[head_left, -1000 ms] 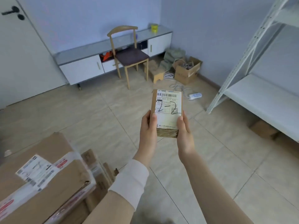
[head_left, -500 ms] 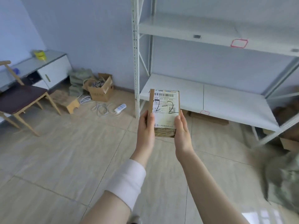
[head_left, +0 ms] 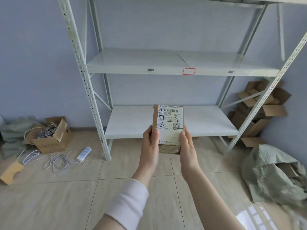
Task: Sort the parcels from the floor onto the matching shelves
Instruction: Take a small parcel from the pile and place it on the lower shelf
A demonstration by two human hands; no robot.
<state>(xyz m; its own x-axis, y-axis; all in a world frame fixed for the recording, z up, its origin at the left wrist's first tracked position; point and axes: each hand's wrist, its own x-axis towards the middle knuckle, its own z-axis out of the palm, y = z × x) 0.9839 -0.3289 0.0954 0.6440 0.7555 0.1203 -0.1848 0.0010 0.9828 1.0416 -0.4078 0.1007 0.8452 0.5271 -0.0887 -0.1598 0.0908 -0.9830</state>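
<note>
Both hands, left hand (head_left: pixel 150 143) and right hand (head_left: pixel 186 144), grip small brown cardboard parcel marked 2-2 (head_left: pixel 168 127), fingers curled round sides. White metal shelves (head_left: pixel 166 70) bare; placing not yet done.

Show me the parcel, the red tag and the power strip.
parcel (head_left: pixel 169 120), head view, on its white label.
red tag (head_left: pixel 188 71), head view, its middle.
power strip (head_left: pixel 84 153), head view, on its white body.

The shipping label (head_left: pixel 171 120) on your parcel (head_left: pixel 169 147) reads 070-054-C17-020, with 2-2 handwritten across it in black.
</note>
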